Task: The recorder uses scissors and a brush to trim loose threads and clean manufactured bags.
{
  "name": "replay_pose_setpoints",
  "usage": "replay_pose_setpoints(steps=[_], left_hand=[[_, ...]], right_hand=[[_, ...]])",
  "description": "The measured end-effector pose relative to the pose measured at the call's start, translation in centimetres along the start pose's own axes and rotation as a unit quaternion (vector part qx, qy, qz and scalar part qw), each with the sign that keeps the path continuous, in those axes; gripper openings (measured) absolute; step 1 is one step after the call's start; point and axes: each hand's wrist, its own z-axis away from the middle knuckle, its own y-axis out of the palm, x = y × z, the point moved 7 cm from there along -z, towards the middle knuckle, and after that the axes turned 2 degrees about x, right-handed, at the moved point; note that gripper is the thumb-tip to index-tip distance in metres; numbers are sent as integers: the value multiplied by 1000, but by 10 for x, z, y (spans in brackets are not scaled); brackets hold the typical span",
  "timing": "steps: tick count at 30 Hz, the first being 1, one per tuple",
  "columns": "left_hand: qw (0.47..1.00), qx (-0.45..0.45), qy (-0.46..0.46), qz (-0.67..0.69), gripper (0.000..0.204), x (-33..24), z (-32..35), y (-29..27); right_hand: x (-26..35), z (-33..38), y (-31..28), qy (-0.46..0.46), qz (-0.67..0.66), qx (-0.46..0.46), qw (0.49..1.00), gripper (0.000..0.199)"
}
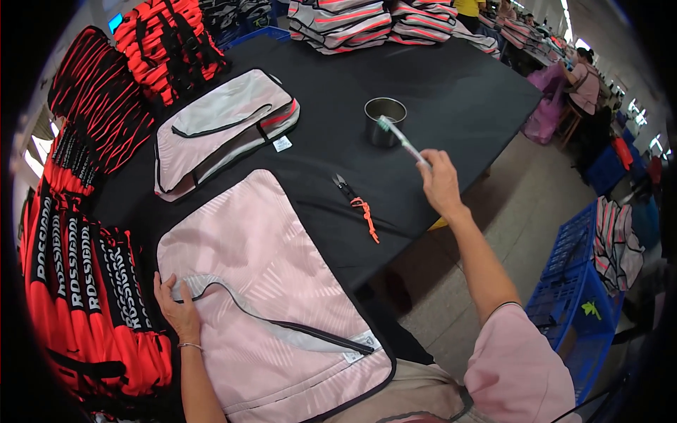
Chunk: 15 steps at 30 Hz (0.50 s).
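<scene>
My right hand (442, 185) is closed around the handle of a toothbrush (409, 145). The bristle end reaches over the near rim of a metal cup (384, 134) standing on the black table. In front of me lies a pale pink fabric piece (261, 233) with black binding and a curved, grey-lined opening. My left hand (180, 310) grips this piece at its left edge, thumb over the end of the grey lining (211, 282). Thread snips (344, 186) with an orange cord lie between the fabric piece and the table's right edge.
Folded pink-and-grey pieces (218, 130) lie farther back. Red-and-black strapped goods (106, 303) crowd the left side, and more grey stacks (345, 25) stand at the far edge. Blue crates (571, 296) stand on the floor at right. A person (584, 84) sits in the distance.
</scene>
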Motion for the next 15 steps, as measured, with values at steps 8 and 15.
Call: replay_pose_setpoints(steps=[8, 15], left_hand=[[1000, 9, -12, 6, 21, -3, -3, 4], [1000, 9, -10, 7, 21, 0, -3, 4]], right_hand=[[-5, -123, -11, -35, 228, 58, 971, 11], [4, -160, 74, -87, 405, 259, 873, 16]])
